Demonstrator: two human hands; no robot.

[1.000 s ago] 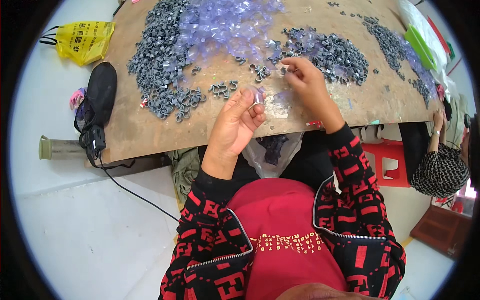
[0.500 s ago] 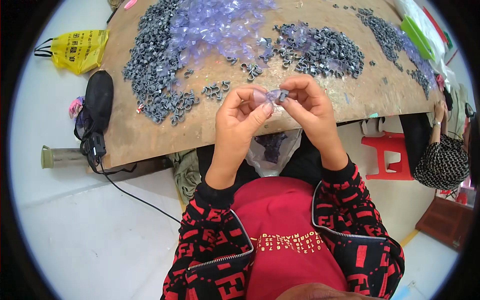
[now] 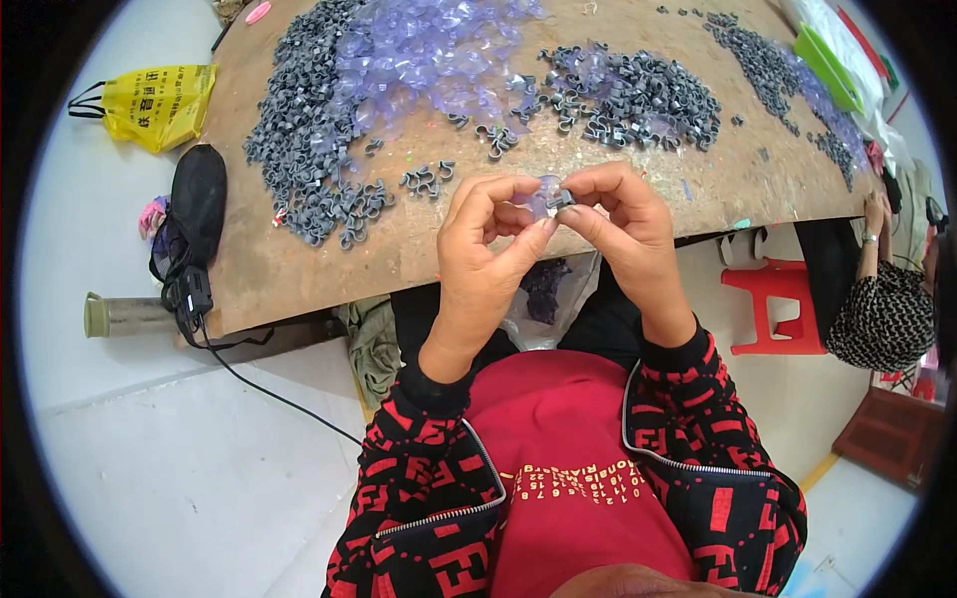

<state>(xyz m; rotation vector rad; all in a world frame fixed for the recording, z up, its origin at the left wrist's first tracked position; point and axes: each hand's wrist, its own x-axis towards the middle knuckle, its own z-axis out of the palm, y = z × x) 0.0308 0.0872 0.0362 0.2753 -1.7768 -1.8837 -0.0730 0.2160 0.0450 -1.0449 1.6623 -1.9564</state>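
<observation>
Just over the table's near edge, my two hands meet fingertip to fingertip. My left hand (image 3: 488,244) pinches a small clear-purple plastic piece (image 3: 544,195) between thumb and fingers. Between the thumb and forefinger of my right hand (image 3: 633,224) is a small grey plastic clip (image 3: 562,199), touching the purple piece. Fingertips partly hide where the two parts meet. Beyond my hands lie a large heap of grey clips (image 3: 304,130) at left, a heap of clear-purple pieces (image 3: 429,50) beside it, and a mixed pile (image 3: 648,100) farther right.
The wooden table (image 3: 399,254) spans the view. Below its edge an open plastic bag (image 3: 568,309) hangs near my lap. A yellow bag (image 3: 159,105), black case (image 3: 197,199) and bottle (image 3: 130,314) are at left. A red stool (image 3: 773,309) and another person (image 3: 882,319) are at right.
My hands have come slightly lower and closer together. The purple piece has turned from lying sideways to more upright against the grey clip.
</observation>
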